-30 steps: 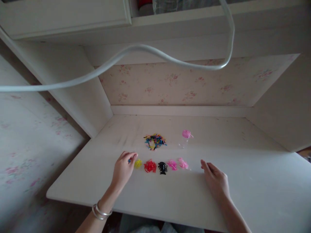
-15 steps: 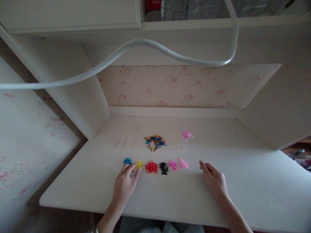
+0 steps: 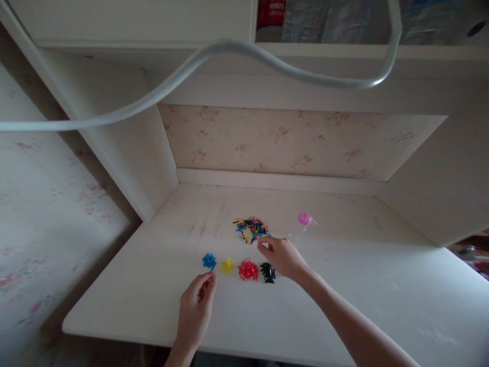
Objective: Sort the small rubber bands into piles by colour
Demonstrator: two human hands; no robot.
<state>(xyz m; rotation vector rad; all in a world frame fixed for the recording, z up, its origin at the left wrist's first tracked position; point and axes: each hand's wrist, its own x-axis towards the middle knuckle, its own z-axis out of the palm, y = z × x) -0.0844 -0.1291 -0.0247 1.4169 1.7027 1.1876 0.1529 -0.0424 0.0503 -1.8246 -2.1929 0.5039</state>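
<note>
My left hand [image 3: 195, 306] is closed in a pinch on the white desk, just in front of the blue pile [image 3: 209, 261] of small band-like pieces. Whatever its fingertips hold, if anything, is too small to make out. Reaching inward, my right hand [image 3: 281, 256] pinches at the front right edge of the mixed-colour pile [image 3: 250, 228]; its fingertips' contents cannot be made out. Sorted piles form a row: yellow [image 3: 227, 265], red [image 3: 248, 270] and black [image 3: 268, 272]. The pink piles right of the black one are hidden by my right hand and forearm.
A small clear container with a pink lid-like part [image 3: 304, 219] lies behind my right hand. A white cable [image 3: 153, 97] crosses the upper view. Side panels and an overhead cabinet [image 3: 145, 23] enclose the white desk [image 3: 133, 295].
My right hand has moved left and inward from the desk's right side to the mixed pile. My left hand has drawn back from the yellow and blue piles and closed. The view has shifted slightly.
</note>
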